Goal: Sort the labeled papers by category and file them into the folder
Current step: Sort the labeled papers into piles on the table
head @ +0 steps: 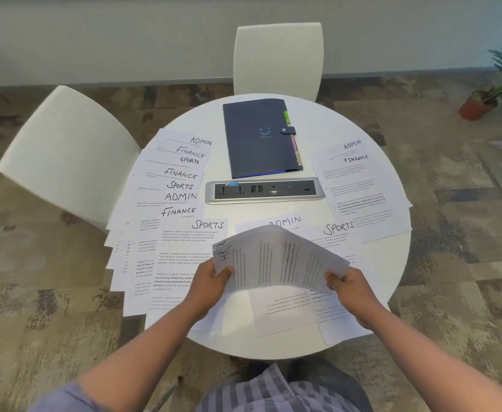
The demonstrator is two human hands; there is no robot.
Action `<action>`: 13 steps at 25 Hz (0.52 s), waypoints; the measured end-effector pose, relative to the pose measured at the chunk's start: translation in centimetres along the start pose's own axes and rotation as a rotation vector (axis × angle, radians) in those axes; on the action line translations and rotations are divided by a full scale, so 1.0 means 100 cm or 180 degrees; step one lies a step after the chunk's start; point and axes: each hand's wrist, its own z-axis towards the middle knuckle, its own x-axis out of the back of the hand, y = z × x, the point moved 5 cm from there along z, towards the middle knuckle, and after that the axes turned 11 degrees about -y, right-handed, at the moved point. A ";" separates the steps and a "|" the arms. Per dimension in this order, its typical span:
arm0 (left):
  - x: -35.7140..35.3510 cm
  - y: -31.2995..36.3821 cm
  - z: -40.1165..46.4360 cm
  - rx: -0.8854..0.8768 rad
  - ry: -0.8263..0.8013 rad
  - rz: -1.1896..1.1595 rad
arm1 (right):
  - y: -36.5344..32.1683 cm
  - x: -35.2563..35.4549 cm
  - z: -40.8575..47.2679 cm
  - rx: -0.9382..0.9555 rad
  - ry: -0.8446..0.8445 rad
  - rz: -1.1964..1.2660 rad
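White papers, left: labelled sheets (166,203) fanned overlapping on the round surface (318,120).
Left hand (211,285): thumb and fingers pinch the left edge of a bowed stack marked HR (276,258).
Right hand (352,288): grips the stack's right edge.
Arms: both reach forward, stack lifted above the surface.
Folder (258,138): navy, closed by its snap strap, coloured tabs at its right edge.
Right papers (362,188): overlapping sheets.

two white chairs (278,58), potted plant (481,102)

Two bare forearms, left hand (206,285) and right hand (352,288) without rings or watch, short grey-blue sleeve (65,396), grey checked shirt (273,394)
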 end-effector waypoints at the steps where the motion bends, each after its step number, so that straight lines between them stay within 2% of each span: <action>1: 0.001 0.005 -0.003 -0.0043 0.0064 -0.0048 | -0.004 0.002 -0.002 0.0024 0.0042 0.0048; 4: 0.005 0.017 -0.012 -0.0155 0.0272 -0.0175 | -0.011 0.005 -0.008 0.0144 0.0099 0.0161; 8: 0.000 0.011 -0.018 -0.0141 0.0239 -0.0145 | 0.001 0.001 -0.011 0.0143 -0.0079 -0.0050; 13: -0.002 -0.001 -0.023 -0.0036 0.0341 -0.0216 | 0.004 -0.003 -0.015 0.0223 0.0096 -0.0113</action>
